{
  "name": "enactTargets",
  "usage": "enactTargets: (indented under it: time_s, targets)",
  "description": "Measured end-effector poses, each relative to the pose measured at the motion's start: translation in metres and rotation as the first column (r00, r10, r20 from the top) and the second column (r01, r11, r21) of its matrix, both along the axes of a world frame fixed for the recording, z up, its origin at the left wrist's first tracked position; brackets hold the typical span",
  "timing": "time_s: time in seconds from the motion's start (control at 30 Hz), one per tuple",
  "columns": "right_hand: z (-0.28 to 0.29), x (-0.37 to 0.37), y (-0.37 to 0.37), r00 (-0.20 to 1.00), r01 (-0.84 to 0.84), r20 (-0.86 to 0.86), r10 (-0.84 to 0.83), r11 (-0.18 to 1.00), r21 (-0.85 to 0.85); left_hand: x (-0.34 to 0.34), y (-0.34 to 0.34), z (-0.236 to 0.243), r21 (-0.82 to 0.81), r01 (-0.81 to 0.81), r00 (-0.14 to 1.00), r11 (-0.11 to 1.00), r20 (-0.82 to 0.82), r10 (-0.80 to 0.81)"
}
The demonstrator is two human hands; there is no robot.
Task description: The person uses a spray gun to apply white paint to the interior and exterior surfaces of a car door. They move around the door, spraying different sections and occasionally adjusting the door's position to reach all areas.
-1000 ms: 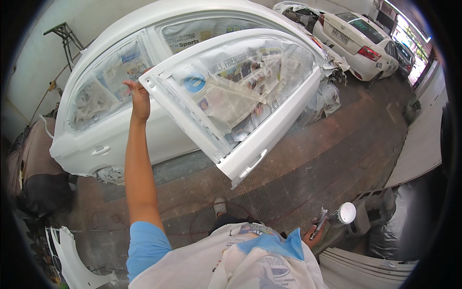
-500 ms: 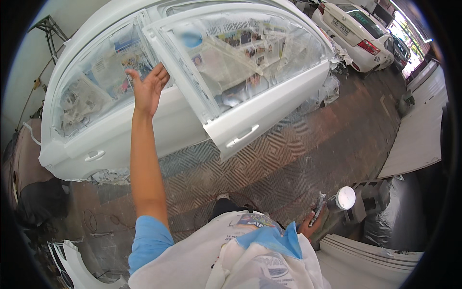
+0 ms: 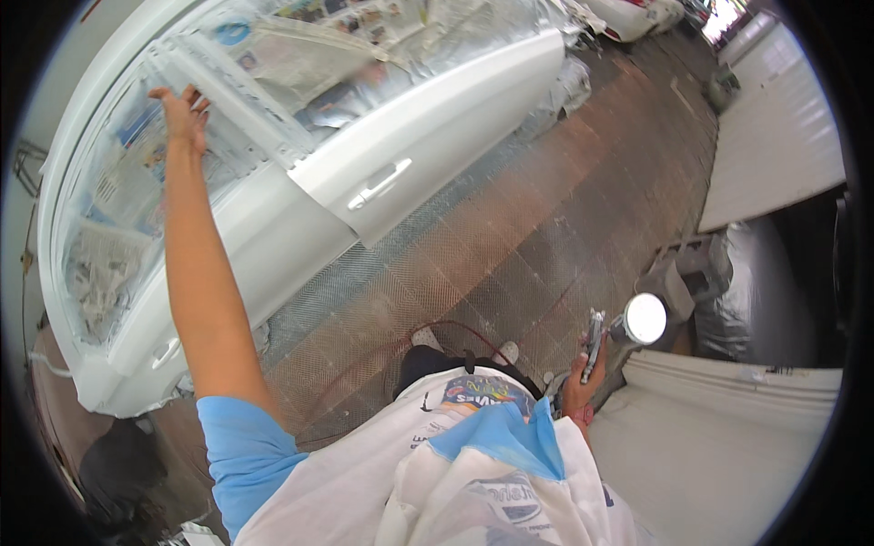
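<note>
My left hand (image 3: 187,120) reaches out to the far left with thumb and fingers apart. Its fingertips are at the edge of the front door's window frame; whether they touch it I cannot tell. That white car door (image 3: 455,123) sits nearly flush beside the white rear door (image 3: 246,237). Paper and clear film mask the window (image 3: 309,55). Low on the right, my right hand (image 3: 578,387) is closed round the handle of a spray gun (image 3: 594,350). A round, white-topped cup (image 3: 645,318) is attached to the gun.
A red hose (image 3: 364,350) runs over the tiled floor (image 3: 473,291) by my feet. White panels (image 3: 774,118) stand along the right side, near foil-like silver sheeting (image 3: 728,291). Another white car (image 3: 628,16) is parked at the back right. Dark cloth (image 3: 123,464) lies at lower left.
The front door has swung inward, from standing ajar to nearly closed. My left hand has moved left and away with it. The view has shifted; my right hand still holds the spray gun.
</note>
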State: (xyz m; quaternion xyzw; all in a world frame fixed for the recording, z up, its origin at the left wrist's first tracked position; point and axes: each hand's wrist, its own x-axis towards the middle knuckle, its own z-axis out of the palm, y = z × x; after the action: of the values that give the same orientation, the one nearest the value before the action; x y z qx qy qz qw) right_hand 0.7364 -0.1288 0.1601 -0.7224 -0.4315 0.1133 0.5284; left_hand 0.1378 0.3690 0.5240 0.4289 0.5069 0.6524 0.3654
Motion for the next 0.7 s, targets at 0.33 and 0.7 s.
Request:
enactTargets:
  time_s: [0.33,0.7]
  targets:
    - [0.015,0.012,0.01,0.985,-0.11,-0.122,0.119,0.991,0.074,0.026,-0.081,-0.151,0.214,-0.166,0.985,0.963,-0.013,0.173]
    - [0.039,0.072,-0.035,0.685,-0.701,-0.18,0.706,0.706,0.101,0.246,-0.876,-0.546,-0.996,0.066,0.884,0.055,0.033,-0.466]
